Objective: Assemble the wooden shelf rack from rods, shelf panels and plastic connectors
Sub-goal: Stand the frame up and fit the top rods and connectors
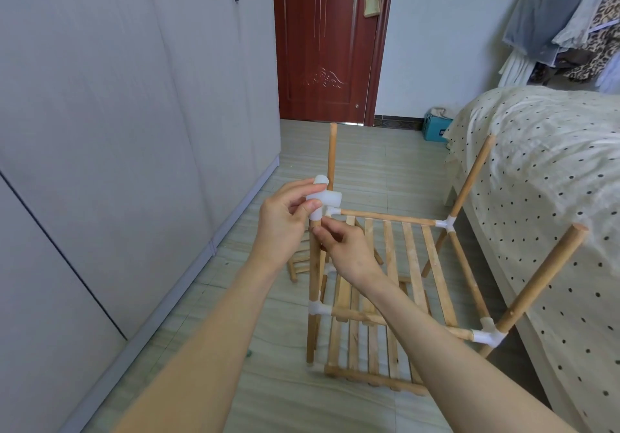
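On the floor point(385, 170) beside the bed point(550, 150), the left hand point(285, 221) pinches a connector point(323, 199) atop a rod point(314, 274); the right hand point(342, 251) pinches that rod (its top end hidden inside) on the rack point(402, 264).

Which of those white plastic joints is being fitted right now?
Start at the half-built wooden rack beside the spotted bed. At its near-left upright rod, the left hand grips a connector. It alone sits atop a post, with empty sockets.

Rod point(314, 264) top inside connector point(322, 201)
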Available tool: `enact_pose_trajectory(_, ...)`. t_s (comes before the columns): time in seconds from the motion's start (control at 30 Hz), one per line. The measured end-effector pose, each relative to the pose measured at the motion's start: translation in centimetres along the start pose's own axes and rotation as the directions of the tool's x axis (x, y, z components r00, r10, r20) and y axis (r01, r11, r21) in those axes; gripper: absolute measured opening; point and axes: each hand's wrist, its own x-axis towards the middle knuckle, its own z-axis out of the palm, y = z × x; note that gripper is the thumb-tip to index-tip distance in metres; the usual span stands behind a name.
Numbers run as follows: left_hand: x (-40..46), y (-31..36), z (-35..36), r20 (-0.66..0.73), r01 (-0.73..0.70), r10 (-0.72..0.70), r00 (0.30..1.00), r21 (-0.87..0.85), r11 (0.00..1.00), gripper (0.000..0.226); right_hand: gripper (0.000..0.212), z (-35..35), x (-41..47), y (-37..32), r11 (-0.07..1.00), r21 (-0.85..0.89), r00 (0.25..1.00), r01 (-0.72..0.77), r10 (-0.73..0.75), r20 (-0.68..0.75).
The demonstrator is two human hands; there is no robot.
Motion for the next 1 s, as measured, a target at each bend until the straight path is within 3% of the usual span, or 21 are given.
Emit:
enact_pose_trajectory(0.13,-0.1,-0.1,-0.3,0.062,0.007,-0.01,0.998,0.055,0.998,0.047,0.022,0.2,-0.8,-0.1,0.971,-0.229,0.995,-0.064,0.078,0.054)
enact_pose_trajectory(0.2,-0.3,0.0,-0.7,0.131,-0.002,-0.016,0.991,0.14,0.99,0.056,0.028,0.4,-1.4,0.3,0.874,-0.469,0.974,-0.127,0.198,0.106)
enact_pose_trajectory(0.3,-1.2,0.4,-1.6,0.174,0.001,-0.042,0.984,0.232,0.973,0.065,0.042,1.4,-2.8,0.8,0.74,-0.655,0.889,-0.154,0.393,0.234)
enact_pose_trajectory(0.43,-3.0,-0.8,-4.4,0.15,0.046,-0.1,0.984,0.327,0.944,0.054,0.053,4.0,-3.6,2.3,0.688,-0.721,0.716,-0.088,0.547,0.434)
enact_pose_trajectory(0.53,-5.7,-4.6,-7.9,0.103,0.224,-0.278,0.955,0.364,0.904,0.039,0.051,7.2,-3.9,4.2,0.697,-0.714,0.668,-0.06,0.559,0.49)
enact_pose_trajectory(0.63,-10.7,-10.9,-11.3,0.023,0.445,-0.513,0.858,0.468,0.764,0.033,0.048,11.5,-4.7,8.2,0.72,-0.691,0.65,-0.057,0.552,0.522)
enact_pose_trajectory(0.7,-15.1,-15.6,-12.9,-0.032,0.577,-0.666,0.746,0.529,0.622,0.034,0.049,14.3,-5.8,12.0,0.706,-0.706,0.616,-0.051,0.579,0.534)
enact_pose_trajectory(0.87,-25.3,-24.8,-15.7,-0.139,0.732,-0.887,0.441,0.628,0.265,0.041,0.054,18.4,-9.1,21.5,0.615,-0.785,0.423,-0.068,0.731,0.536)
enact_pose_trajectory(0.93,-27.8,-26.9,-16.6,-0.171,0.727,-0.911,0.374,0.665,0.174,0.044,0.056,19.0,-10.0,24.2,0.575,-0.817,0.383,-0.039,0.764,0.519)
enact_pose_trajectory(1.0,-29.6,-28.1,-17.0,-0.189,0.704,-0.909,0.371,0.695,0.143,0.042,0.057,19.2,-10.8,26.3,0.548,-0.837,0.375,-0.01,0.778,0.505)
